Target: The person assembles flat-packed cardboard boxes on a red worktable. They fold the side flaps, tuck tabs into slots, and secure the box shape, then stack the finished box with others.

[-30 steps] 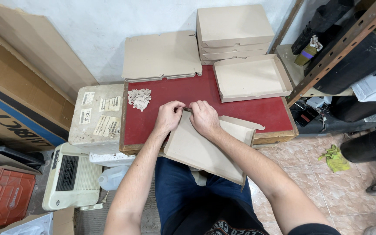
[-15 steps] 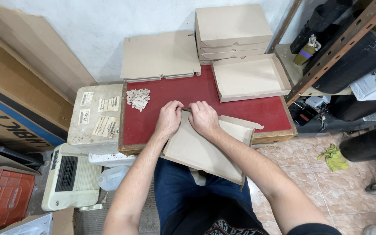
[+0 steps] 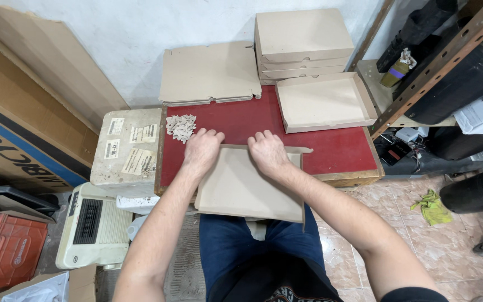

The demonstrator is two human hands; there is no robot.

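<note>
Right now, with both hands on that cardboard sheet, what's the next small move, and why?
Probably press the far flap down along its crease: both the left hand and right hand sit on the far edge of the cardboard sheet, which lies flat, unlike the finished open box.

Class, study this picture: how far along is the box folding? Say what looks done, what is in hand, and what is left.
Done: a stack of closed boxes and one open folded tray. In hand: left hand and right hand press a cardboard blank's far edge. Left: flat blanks by the wall.
</note>
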